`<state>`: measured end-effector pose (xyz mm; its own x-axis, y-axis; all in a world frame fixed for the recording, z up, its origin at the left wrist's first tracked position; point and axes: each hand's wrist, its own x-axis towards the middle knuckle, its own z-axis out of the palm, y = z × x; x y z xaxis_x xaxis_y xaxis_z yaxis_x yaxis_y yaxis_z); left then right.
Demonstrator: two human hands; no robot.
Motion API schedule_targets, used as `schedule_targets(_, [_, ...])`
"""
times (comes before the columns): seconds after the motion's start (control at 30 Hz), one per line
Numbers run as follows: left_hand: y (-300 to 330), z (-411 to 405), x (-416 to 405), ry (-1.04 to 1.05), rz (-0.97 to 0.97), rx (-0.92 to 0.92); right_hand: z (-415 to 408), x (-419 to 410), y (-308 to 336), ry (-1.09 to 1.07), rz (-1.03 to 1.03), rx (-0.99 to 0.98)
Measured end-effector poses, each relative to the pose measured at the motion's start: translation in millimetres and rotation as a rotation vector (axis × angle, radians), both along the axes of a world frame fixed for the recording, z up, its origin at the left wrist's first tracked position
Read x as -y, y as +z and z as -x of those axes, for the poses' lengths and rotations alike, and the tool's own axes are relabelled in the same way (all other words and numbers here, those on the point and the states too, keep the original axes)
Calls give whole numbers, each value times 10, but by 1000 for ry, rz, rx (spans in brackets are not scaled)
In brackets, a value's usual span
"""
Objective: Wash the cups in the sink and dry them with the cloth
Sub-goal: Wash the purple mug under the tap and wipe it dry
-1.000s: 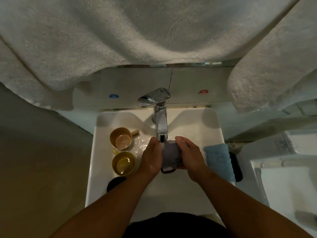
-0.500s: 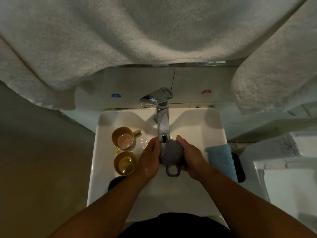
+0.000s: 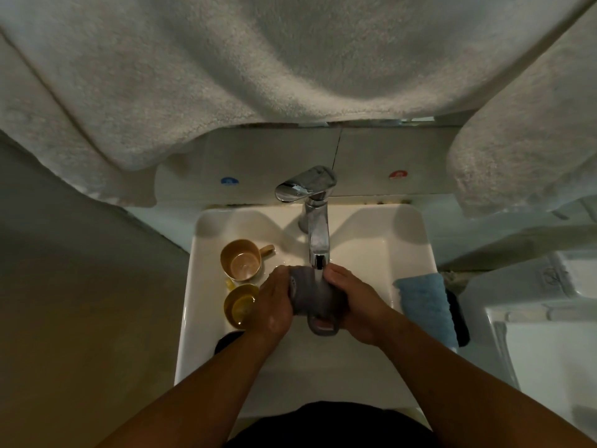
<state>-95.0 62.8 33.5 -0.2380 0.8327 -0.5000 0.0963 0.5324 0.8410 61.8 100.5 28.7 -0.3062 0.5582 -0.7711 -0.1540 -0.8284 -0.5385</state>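
Note:
I hold a grey cup under the chrome tap, with water running onto it. My left hand grips its left side and my right hand grips its right side. The cup lies on its side with its handle pointing toward me. A tan cup stands upright at the left of the white sink. Just in front of it stands a yellow cup, partly behind my left hand. A blue cloth lies on the sink's right rim.
Large white towels hang overhead and cover the top of the view. A dark round object sits in the sink near my left forearm. A dark item lies beside the cloth. A white fixture stands at the right.
The grey cup has turned in my hands: its handle swung from lower left to point toward me, and the cup now lies more sideways under the tap.

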Motion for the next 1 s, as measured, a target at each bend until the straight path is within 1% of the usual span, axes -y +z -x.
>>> schedule_targets(0.03, [-12,-4,10,48,8,90,21,2,17,-13,-31,-1])
schedule_targets(0.07, [-7,-7,36,27,13,136,56,-8,53,-14,-59,58])
schedule_targets(0.1, [-11,2,59,-33,-15,144,88,-27,53,13,-94,160])
schedule_targets(0.17, [-48,56,91,-179,-55,56,153,-65,59,85,-152,335])
schedule_targets(0.2, [-42,80,97,-206,-71,25,178,-78,72,105,-181,372])
schedule_targets(0.23, [-23,91,101,-193,-84,42,187,-85,80,120,-218,371])
schedule_targets(0.3, [53,86,98,-154,-90,42,174,-82,108,139,-284,232])
schedule_targets(0.33, [84,90,91,-136,-69,7,164,-69,114,150,-300,154])
schedule_targets(0.37, [108,103,82,-94,-29,13,164,-48,138,168,-315,103])
schedule_targets(0.4, [98,131,72,-72,1,14,166,-28,142,172,-314,89])
schedule_targets(0.47, [101,166,61,-33,39,56,204,-23,160,176,-264,154])
schedule_targets(0.5, [129,167,61,-35,35,82,234,-47,180,158,-203,198])
schedule_targets(0.53, [126,177,73,-77,-10,44,267,-60,205,118,-113,254])
schedule_targets(0.6, [154,197,100,-212,-102,-63,316,-101,286,31,54,333])
schedule_targets(0.67, [128,217,75,-303,-101,-118,331,-125,286,36,108,352])
schedule_targets(0.73, [108,244,22,-426,-22,-290,349,-98,288,12,141,308])
schedule_targets(0.77, [76,254,1,-528,-1,-439,363,-78,298,-31,157,305])
schedule_targets(0.83, [32,272,-38,-550,-3,-551,376,-26,321,-72,146,335])
schedule_targets(0.87, [42,249,-46,-509,6,-512,365,0,327,-88,135,340])
schedule_targets(0.9, [28,228,-64,-541,-10,-546,346,18,334,-108,119,331])
schedule_targets(0.97, [18,157,-53,-508,9,-460,265,70,292,-66,21,342])
schedule_targets(1.0, [42,120,-33,-450,-4,-388,241,78,303,-36,11,360])
